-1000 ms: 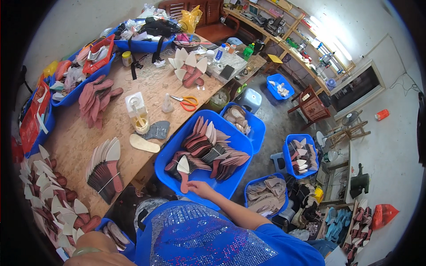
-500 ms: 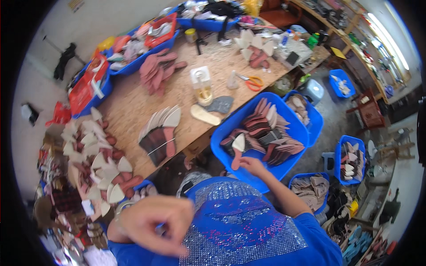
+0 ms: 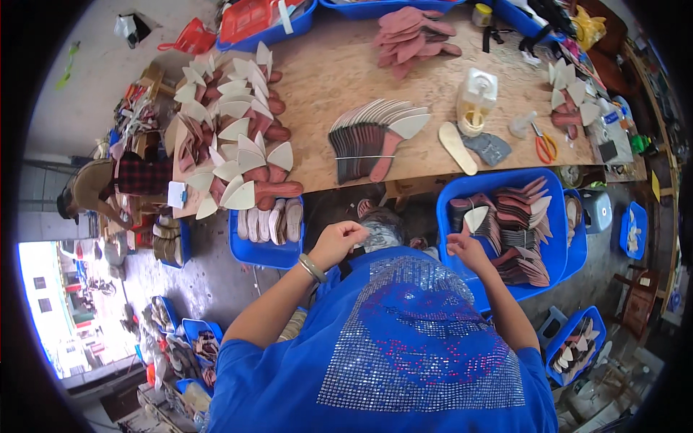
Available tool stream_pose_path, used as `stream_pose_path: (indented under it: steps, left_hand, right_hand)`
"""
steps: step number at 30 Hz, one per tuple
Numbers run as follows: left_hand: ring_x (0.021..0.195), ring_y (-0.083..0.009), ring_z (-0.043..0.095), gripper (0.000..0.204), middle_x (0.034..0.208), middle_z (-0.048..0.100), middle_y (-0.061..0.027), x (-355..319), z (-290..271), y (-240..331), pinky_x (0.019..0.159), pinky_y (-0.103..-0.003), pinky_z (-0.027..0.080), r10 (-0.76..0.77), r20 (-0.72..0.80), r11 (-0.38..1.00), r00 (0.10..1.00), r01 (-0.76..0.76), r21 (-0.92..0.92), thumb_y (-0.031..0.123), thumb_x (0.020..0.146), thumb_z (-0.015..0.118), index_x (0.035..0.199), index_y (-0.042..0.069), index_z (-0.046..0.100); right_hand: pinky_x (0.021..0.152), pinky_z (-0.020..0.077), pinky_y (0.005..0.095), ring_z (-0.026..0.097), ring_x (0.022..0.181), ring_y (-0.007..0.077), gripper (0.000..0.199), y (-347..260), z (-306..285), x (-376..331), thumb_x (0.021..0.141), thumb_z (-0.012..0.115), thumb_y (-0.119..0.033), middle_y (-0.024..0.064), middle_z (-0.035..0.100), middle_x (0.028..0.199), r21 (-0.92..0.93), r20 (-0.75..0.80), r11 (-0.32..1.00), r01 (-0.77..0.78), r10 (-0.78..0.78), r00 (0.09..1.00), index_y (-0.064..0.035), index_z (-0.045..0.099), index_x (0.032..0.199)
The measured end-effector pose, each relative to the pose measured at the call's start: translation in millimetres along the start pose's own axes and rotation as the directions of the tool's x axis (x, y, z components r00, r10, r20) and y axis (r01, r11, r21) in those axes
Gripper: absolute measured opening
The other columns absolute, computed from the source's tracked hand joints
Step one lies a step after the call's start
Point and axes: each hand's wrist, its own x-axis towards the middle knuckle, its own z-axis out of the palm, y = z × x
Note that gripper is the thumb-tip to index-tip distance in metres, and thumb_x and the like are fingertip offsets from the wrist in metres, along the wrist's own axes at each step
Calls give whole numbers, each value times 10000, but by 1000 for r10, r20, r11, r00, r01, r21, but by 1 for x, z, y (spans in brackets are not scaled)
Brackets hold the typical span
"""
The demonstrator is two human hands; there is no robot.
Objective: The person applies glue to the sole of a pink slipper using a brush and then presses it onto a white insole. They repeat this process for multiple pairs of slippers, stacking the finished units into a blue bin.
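Note:
My left hand, with a bangle at its wrist, is raised over the floor before the table, its fingers drawn into a pinch; whether anything small is between them is hidden. By the near left wall of a large blue bin is my right hand, fingers curled. Just above it lies a pink insole with a pale toe, and I cannot make out whether the fingertips hold it. Stacks of pink and dark insoles fill the bin. A tied bundle of similar insoles fans out on the table's front edge.
The wooden table bears rows of pale-tipped insoles, a pink pile, a glue container and orange-handled scissors. A blue bin of pale soles stands below. Another person bends at far left.
My view has swung left, bringing the doorway and the other person into sight. My left hand, formerly blurred close to the camera, has moved forward. The right hand stays beside the bin.

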Motion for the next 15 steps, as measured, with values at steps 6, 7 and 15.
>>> stream_pose_path:
  steps: [6, 7, 15]
  left_hand:
    - [616, -79, 523, 212, 726, 569, -1, 50, -35, -76, 571, -240, 441, 23, -230, 999, 973, -33, -38, 203, 845, 645, 977, 38, 625]
    - [629, -99, 538, 215, 735, 574, -17, 58, -42, -79, 584, -253, 451, 41, -263, 999, 964, -37, 18, 200, 840, 646, 980, 40, 622]
    - [929, -283, 612, 356, 974, 620, -155, 143, -90, -88, 801, -365, 478, 110, -333, 992, 936, -84, 93, 231, 808, 672, 1087, 45, 554]
  right_hand:
    - [804, 507, 312, 661, 903, 225, 349, -81, 15, 77, 845, 652, -204, 138, 678, 998, -47, 38, 993, 112, -110, 993, -23, 609, 1141]
    - [803, 507, 311, 661, 902, 226, 347, -96, 20, 91, 845, 652, -201, 137, 678, 995, -9, 29, 987, 163, -163, 986, -23, 608, 1140]
    - [772, 498, 319, 625, 939, 219, 582, -132, 55, 215, 814, 690, -281, 154, 642, 1074, 103, -76, 995, 15, -7, 997, -9, 484, 1286]
